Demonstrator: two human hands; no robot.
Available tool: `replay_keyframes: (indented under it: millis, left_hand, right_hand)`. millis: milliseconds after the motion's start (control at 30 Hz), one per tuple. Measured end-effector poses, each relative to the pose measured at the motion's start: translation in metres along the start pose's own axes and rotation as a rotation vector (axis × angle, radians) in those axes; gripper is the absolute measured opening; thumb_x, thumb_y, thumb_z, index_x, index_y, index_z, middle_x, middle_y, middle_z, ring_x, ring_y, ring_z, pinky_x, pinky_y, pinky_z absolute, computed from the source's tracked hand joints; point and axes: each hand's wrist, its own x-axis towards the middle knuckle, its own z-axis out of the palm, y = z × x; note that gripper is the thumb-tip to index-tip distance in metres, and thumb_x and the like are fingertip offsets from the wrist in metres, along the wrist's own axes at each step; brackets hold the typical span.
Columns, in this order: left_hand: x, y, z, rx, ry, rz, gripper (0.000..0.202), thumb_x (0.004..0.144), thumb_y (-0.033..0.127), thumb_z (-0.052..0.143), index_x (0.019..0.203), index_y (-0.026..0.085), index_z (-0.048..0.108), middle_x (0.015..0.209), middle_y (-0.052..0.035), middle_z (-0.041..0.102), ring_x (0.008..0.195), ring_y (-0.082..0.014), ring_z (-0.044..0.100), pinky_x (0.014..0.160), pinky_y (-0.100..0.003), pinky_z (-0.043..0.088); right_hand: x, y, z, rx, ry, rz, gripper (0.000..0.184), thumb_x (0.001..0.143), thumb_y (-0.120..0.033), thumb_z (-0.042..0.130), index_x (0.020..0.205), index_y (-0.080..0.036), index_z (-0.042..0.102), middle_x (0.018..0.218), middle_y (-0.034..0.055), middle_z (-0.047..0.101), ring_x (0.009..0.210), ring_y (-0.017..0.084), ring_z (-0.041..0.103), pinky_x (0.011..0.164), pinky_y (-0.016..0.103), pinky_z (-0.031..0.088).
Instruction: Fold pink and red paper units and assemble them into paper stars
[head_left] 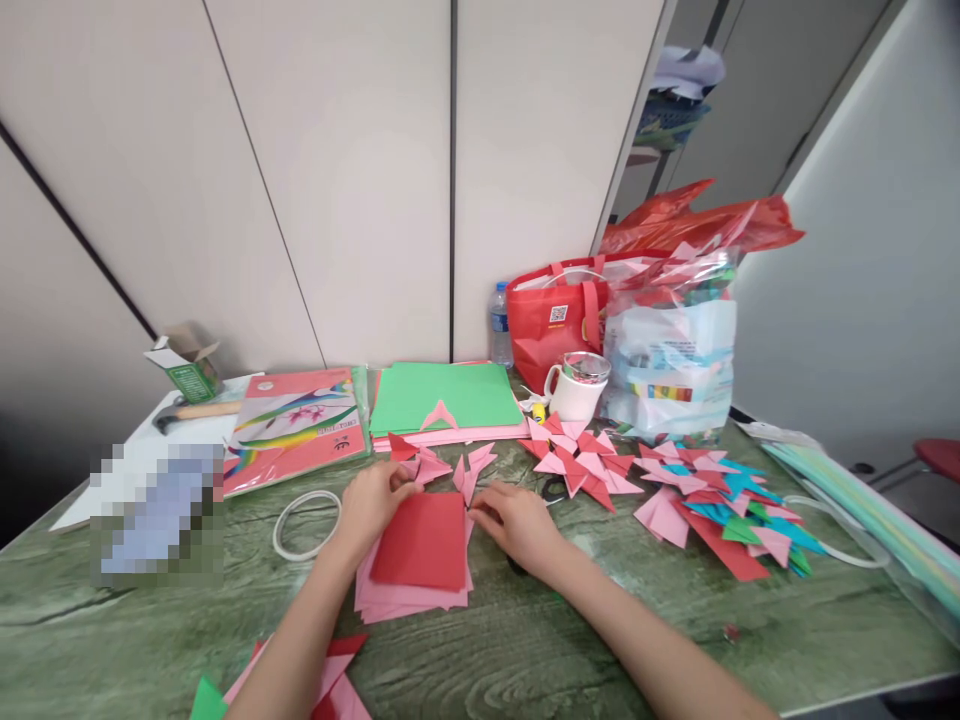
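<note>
A red square paper sheet (421, 540) lies on several pink sheets (412, 605) between my hands. At its upper left, my left hand (375, 497) is closed, with thumb and fingers around the edge of a folded pink paper piece (429, 466). Behind those fingers shows a red folded point (403, 447). On the other side, my right hand (517, 515) makes a pinch at the lower tip of a second folded pink paper piece (472, 468), by the sheet's upper right corner. The fingertips partly hide that contact.
Folded paper stars (577, 460) and a mixed folded pile (739, 505) lie to the right. Green sheets (450, 395), a white mug (577, 388), a bottle (500, 325) and a red bag (547, 320) stand behind. Leftward are a white ring (304, 525), a paper pack (296, 425) and a hammer (196, 410).
</note>
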Motion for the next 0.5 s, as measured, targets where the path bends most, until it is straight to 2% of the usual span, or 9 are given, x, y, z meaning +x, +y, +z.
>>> replay_keyframes:
  millis: [100, 267, 367, 433, 500]
  left_hand:
    - [-0.003, 0.002, -0.001, 0.014, -0.049, 0.039, 0.024, 0.064, 0.038, 0.068, 0.083, 0.024, 0.063, 0.091, -0.0036, 0.065, 0.081, -0.0221, 0.061, 0.062, -0.027, 0.039]
    - [-0.005, 0.002, 0.005, 0.031, -0.124, 0.070, 0.042, 0.054, 0.035, 0.075, 0.092, 0.022, 0.061, 0.098, -0.0060, 0.060, 0.094, -0.0263, 0.056, 0.067, -0.030, 0.041]
    - [-0.003, 0.000, 0.007, -0.063, -0.089, 0.065, 0.042, 0.050, 0.029, 0.078, 0.089, 0.022, 0.063, 0.090, -0.0046, 0.059, 0.088, -0.0256, 0.056, 0.067, -0.030, 0.041]
    - [-0.001, -0.002, 0.009, -0.211, -0.020, 0.058, 0.039, 0.046, 0.022, 0.079, 0.082, 0.020, 0.065, 0.079, -0.0022, 0.058, 0.078, -0.0227, 0.057, 0.067, -0.030, 0.040]
    - [0.002, -0.005, 0.009, -0.261, 0.017, 0.048, 0.033, 0.047, 0.018, 0.077, 0.078, 0.019, 0.066, 0.071, 0.0002, 0.055, 0.069, -0.0192, 0.055, 0.065, -0.029, 0.039]
  right_hand:
    - [-0.004, -0.006, 0.005, 0.013, -0.031, -0.078, 0.024, 0.084, -0.039, 0.054, 0.095, -0.020, 0.063, 0.092, 0.0049, 0.062, 0.081, 0.017, 0.059, 0.069, 0.027, 0.044]
    - [-0.007, -0.008, 0.011, 0.036, -0.046, -0.167, 0.049, 0.072, -0.056, 0.061, 0.107, -0.022, 0.060, 0.114, 0.0090, 0.054, 0.102, 0.023, 0.054, 0.074, 0.032, 0.047]
    - [-0.007, -0.007, 0.013, 0.027, -0.050, -0.156, 0.049, 0.072, -0.053, 0.062, 0.110, -0.023, 0.058, 0.117, 0.0094, 0.052, 0.105, 0.024, 0.053, 0.075, 0.034, 0.048]
    - [-0.007, -0.007, 0.014, 0.023, -0.050, -0.148, 0.045, 0.073, -0.050, 0.063, 0.110, -0.023, 0.058, 0.116, 0.0090, 0.052, 0.105, 0.024, 0.053, 0.076, 0.034, 0.048]
    - [-0.008, -0.006, 0.015, 0.023, -0.048, -0.147, 0.043, 0.074, -0.048, 0.063, 0.109, -0.023, 0.059, 0.117, 0.0090, 0.052, 0.105, 0.024, 0.053, 0.076, 0.034, 0.049]
